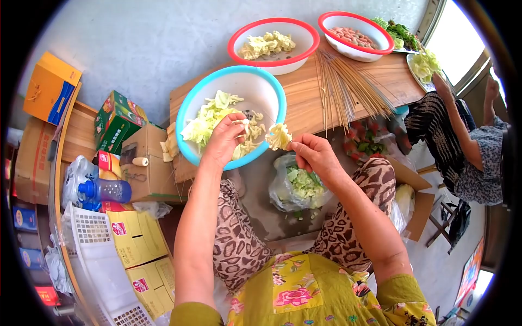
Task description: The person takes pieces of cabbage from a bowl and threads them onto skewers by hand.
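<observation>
My right hand (315, 155) pinches a pale yellow, frilly piece of cabbage leaf (279, 137) at the right rim of a blue-rimmed white basin (276, 89). Whether a thin skewer runs through that piece is too fine to make out. Over the basin, my left hand (227, 136) has thumb and fingers pressed together; what they hold, if anything, is unclear. Loose green and yellow cabbage leaves (212, 117) lie in the basin beneath it.
Bamboo skewers (348, 84) lie spread on the wooden table (302, 103). Behind stand a red-rimmed basin of yellow pieces (269, 45) and another of pinkish pieces (353, 37). A bag of chopped greens (302, 187) sits between my knees. Another person (470, 146) sits right; boxes (136, 239) stand left.
</observation>
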Action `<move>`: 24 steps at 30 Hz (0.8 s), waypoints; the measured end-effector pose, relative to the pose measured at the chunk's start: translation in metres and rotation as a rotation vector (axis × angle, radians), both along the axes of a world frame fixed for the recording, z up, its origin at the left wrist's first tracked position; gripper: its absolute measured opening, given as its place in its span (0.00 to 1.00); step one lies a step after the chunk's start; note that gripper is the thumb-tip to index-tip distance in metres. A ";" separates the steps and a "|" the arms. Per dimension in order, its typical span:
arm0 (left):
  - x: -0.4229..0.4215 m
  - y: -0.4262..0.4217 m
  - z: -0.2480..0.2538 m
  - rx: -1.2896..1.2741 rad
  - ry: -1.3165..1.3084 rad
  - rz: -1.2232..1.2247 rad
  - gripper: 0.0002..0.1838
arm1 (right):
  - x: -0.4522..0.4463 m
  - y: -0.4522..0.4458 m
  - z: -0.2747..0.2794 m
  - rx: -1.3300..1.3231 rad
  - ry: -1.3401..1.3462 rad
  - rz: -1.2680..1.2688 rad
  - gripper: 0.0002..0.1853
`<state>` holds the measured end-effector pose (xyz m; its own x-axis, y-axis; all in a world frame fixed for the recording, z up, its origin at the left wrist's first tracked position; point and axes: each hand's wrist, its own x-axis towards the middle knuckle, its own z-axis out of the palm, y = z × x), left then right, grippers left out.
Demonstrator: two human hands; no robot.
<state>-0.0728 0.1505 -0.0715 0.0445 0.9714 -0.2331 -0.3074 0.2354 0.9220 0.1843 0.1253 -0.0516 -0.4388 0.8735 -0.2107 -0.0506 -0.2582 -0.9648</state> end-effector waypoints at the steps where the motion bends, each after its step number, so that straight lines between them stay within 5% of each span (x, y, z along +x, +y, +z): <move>1: 0.004 -0.001 0.000 0.001 -0.027 0.068 0.17 | 0.000 0.000 0.000 -0.005 0.000 -0.003 0.10; 13: 0.014 -0.004 0.000 0.146 -0.286 0.112 0.09 | -0.005 0.001 -0.005 -0.014 0.004 -0.017 0.08; 24: 0.020 -0.006 -0.002 0.104 -0.199 0.099 0.14 | -0.010 0.000 -0.010 0.020 -0.042 0.029 0.08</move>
<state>-0.0527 0.1441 -0.0737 -0.0167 0.9917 -0.1275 -0.5023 0.1019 0.8587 0.1747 0.1249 -0.0614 -0.4549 0.8649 -0.2122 -0.0023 -0.2394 -0.9709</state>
